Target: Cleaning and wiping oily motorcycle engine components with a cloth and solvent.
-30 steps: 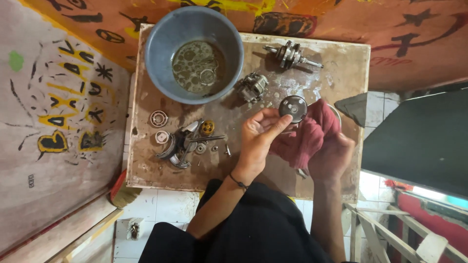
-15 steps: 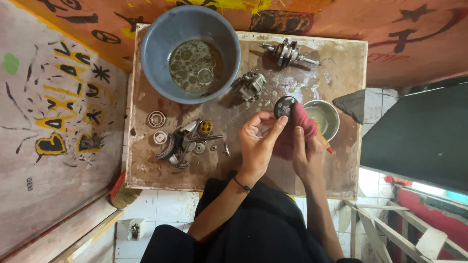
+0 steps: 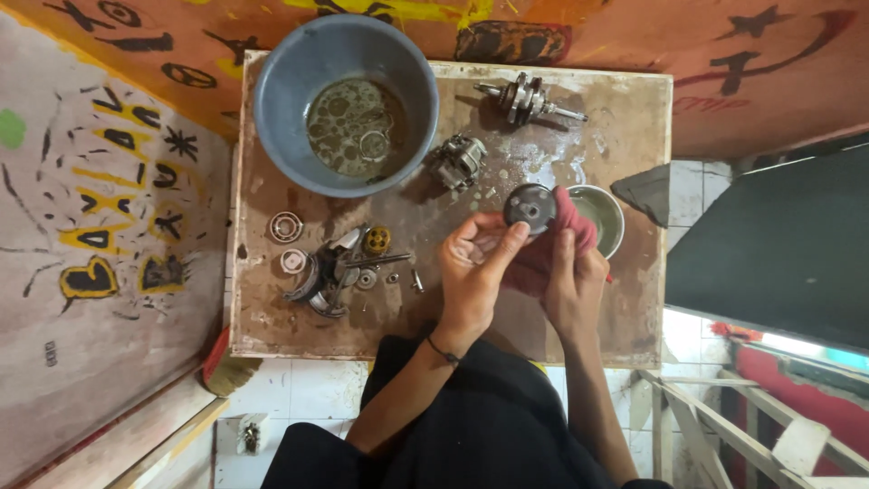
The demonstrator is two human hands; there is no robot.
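My left hand [image 3: 475,272] pinches a round dark metal engine part [image 3: 529,207] by its rim, holding it above a small wooden table [image 3: 625,109]. Behind and under that part, my right hand [image 3: 572,285] presses a red rag [image 3: 566,226] against it. Both hands hover over the table's right half, close to my body. A black bracelet circles my left wrist.
A grey plastic basin [image 3: 281,109] with murky liquid and rings stands at the back left. A crankshaft [image 3: 527,98], a small engine piece [image 3: 457,160], a metal bowl [image 3: 611,217], bearings [image 3: 286,226] and a heap of small parts [image 3: 339,269] lie on the table. Painted walls surround it.
My right hand with the rag has moved left and closer to the round part, wrapping behind it. My left hand keeps its hold on the part.
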